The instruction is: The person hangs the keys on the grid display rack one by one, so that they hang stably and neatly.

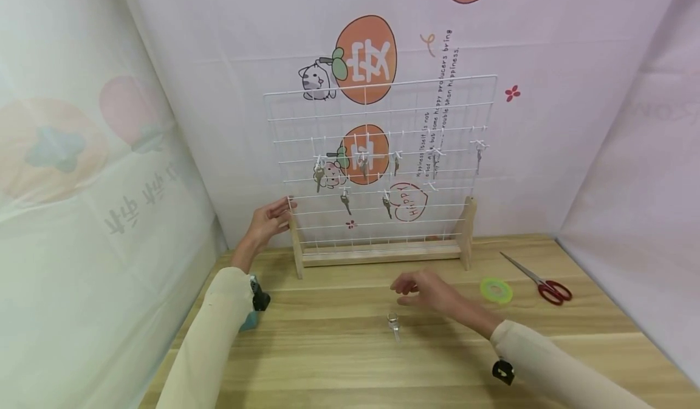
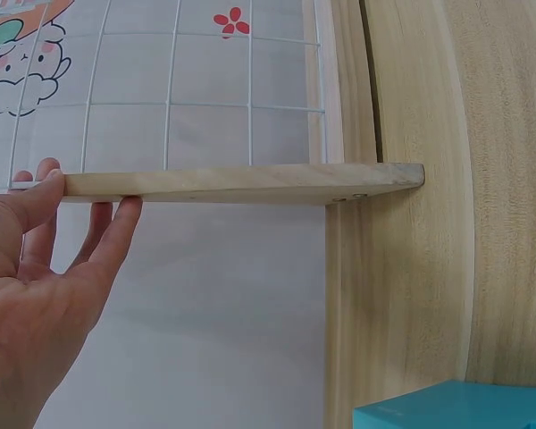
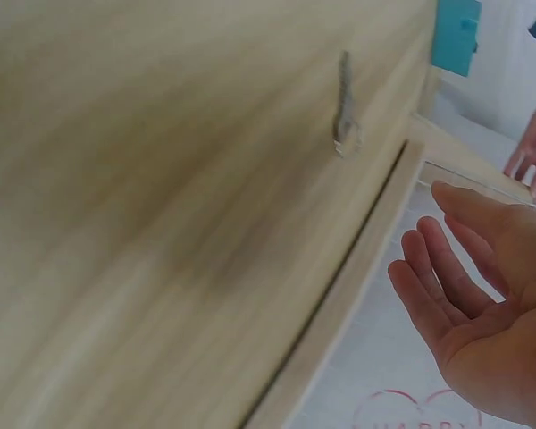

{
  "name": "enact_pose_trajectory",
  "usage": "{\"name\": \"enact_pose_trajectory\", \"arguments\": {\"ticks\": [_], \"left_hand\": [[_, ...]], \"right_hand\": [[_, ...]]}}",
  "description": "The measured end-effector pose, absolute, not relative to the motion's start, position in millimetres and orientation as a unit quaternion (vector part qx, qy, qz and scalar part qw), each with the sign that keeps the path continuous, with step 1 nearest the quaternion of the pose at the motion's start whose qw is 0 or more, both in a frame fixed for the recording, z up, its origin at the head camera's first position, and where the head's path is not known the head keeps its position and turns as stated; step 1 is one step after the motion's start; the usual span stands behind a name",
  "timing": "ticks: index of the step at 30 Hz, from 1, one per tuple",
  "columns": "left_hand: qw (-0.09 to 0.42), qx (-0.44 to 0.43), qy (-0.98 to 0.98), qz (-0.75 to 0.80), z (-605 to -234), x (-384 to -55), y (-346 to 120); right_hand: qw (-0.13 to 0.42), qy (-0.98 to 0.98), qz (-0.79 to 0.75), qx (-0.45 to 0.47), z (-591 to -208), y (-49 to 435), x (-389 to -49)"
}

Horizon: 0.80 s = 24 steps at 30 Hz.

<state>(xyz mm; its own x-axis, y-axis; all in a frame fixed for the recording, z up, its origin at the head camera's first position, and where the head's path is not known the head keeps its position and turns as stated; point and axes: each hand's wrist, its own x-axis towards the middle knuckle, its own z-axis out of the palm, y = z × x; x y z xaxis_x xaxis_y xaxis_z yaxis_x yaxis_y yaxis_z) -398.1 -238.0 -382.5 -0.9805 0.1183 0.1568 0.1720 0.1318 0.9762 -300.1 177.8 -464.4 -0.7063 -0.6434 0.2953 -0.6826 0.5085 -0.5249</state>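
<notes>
A white wire grid rack [image 1: 333, 222] with wooden side supports stands at the back of the table. My left hand [image 1: 268, 219] grips the upper end of its left wooden support [image 2: 250, 183], thumb on one face and fingers against the other. Several keys hang from hooks on the grid, among them one key [image 1: 345, 203] in the lower row. In front of the rack a loose key [image 1: 394, 327] with a ring lies flat on the table. Just beyond it, my right hand [image 1: 429, 292] hovers with loosely bent fingers and holds nothing.
Red-handled scissors [image 1: 552, 292] and a yellow-green ring-shaped roll [image 1: 496, 290] lie at the right of the table. Near my left forearm sits a teal object [image 2: 456, 407]. Printed white cloth [image 1: 229, 62] hangs behind and at the sides.
</notes>
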Motion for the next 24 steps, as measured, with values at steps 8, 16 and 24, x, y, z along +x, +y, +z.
{"name": "enact_pose_trajectory", "arguments": {"ticks": [8,16,24], "left_hand": [[0.017,-0.097,-0.745,-0.66,-381.4,-397.6,-237.9],[0.015,-0.099,-0.742,-0.663,-380.9,-397.4,-237.4],[0.014,-0.097,-0.744,-0.661,-379.4,-396.3,-236.8]], "right_hand": [[0.009,-0.873,0.319,0.369,-489.3,174.5,-297.4],[-0.016,-0.873,0.315,0.371,-498.8,170.2,-293.5],[-0.016,-0.881,0.297,0.367,-500.4,168.4,-295.0]]}}
